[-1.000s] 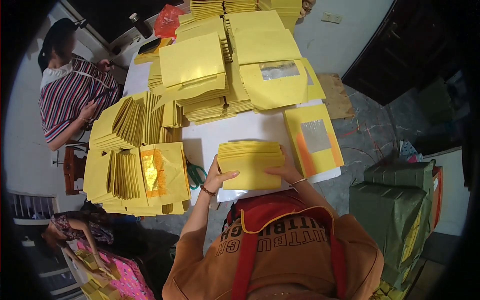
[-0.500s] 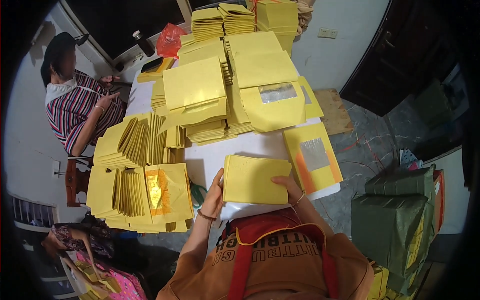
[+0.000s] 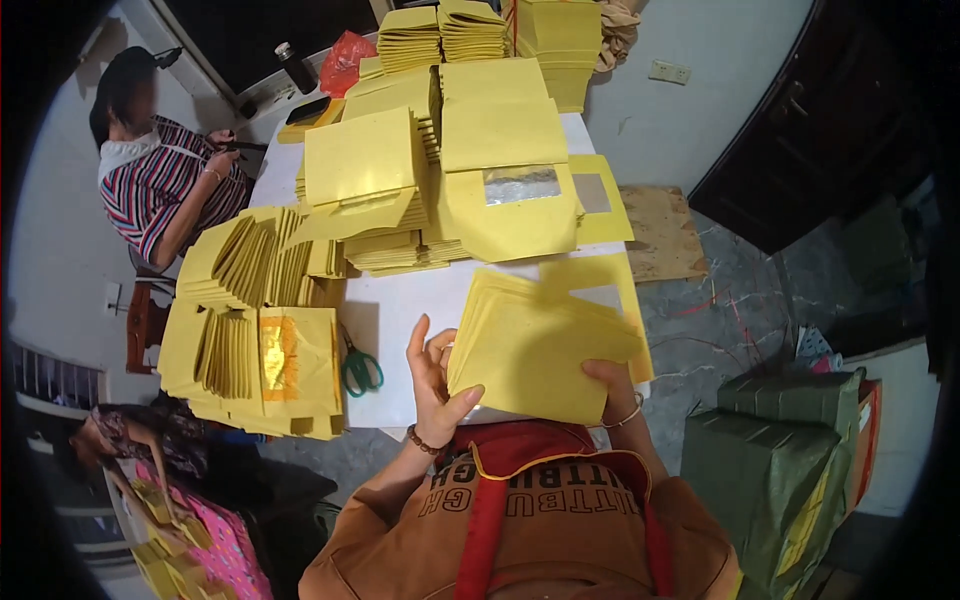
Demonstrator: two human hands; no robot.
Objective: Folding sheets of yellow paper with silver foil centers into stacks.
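I see the right hand [image 3: 614,388] gripping a fanned stack of yellow paper [image 3: 540,345] over a white table [image 3: 385,315]; the left hand [image 3: 434,390], fingers spread, meets its left edge. Green-handled scissors [image 3: 362,374] lie beside folded yellow bundles [image 3: 228,355].

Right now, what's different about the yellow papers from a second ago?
The yellow stack has moved right and tilted, its pieces fanning out. It now partly covers the silver-patched sheet beside it. The left hand has spread its fingers, its thumb over the stack's near left corner. The right hand still grips the stack. The green-handled scissors stayed by the left piles.
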